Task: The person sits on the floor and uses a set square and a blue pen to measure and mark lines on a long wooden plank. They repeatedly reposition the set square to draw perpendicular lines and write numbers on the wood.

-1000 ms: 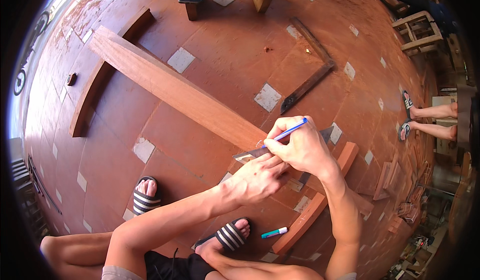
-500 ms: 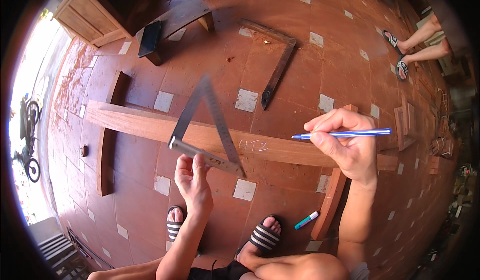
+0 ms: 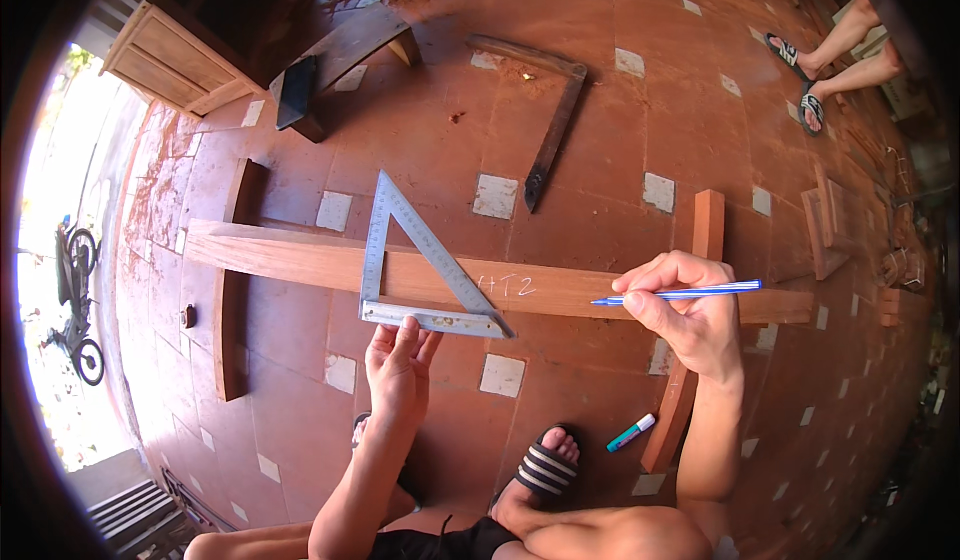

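A long reddish wooden board lies crosswise in front of me with handwritten white marks on its face. My left hand pinches the thick base of a metal triangular square, thumb on top. The square overlaps the board's left half; whether it touches the wood I cannot tell. In my right hand is a blue and white striped pen, held between thumb and fingers. Its tip points left, over the board to the right of the marks.
Two wooden beams, one at left and one at right, lie under the board. A teal marker rests on the tiled floor. Beyond are a large wooden square, a low bench, a cabinet and another person's feet.
The triangular square has turned from a tilted, edge-raised pose to face up over the board. My right hand has moved slightly down with the pen.
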Demonstrator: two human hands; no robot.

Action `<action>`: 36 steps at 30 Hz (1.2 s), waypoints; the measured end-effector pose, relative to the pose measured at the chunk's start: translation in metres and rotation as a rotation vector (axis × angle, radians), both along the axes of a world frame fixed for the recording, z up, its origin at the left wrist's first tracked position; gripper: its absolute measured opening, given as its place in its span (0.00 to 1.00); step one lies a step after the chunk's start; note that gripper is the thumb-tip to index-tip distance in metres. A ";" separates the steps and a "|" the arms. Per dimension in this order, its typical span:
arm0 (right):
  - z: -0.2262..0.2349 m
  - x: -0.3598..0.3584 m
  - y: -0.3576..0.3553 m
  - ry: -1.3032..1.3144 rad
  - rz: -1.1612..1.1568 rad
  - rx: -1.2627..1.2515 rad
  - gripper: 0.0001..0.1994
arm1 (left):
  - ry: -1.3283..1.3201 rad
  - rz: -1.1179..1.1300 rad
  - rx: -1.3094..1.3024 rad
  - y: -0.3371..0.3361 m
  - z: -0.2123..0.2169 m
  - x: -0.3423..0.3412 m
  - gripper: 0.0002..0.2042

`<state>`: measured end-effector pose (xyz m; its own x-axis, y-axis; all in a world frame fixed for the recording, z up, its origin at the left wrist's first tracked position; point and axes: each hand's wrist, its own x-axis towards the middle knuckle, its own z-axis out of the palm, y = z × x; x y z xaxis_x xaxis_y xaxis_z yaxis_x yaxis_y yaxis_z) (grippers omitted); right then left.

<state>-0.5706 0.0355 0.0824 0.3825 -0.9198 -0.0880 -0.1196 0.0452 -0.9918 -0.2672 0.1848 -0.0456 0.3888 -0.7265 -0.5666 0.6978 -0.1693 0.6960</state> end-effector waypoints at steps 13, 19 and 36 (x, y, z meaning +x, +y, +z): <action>-0.025 0.003 -0.004 0.004 -0.001 0.049 0.10 | -1.986 -0.694 -0.286 -0.029 0.048 0.026 0.23; -0.031 0.003 -0.002 0.034 -0.010 0.056 0.11 | -1.786 -0.898 -0.574 -0.058 0.021 0.050 0.26; -0.046 0.015 0.001 0.078 0.037 0.105 0.11 | -1.824 -0.910 -0.707 -0.061 0.018 0.051 0.29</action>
<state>-0.5553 0.0365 0.0363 0.4042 -0.8893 -0.2140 -0.1997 0.1425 -0.9694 -0.2161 0.1235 -0.0276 -0.4411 -0.8420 0.3105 -0.7428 0.5367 0.4002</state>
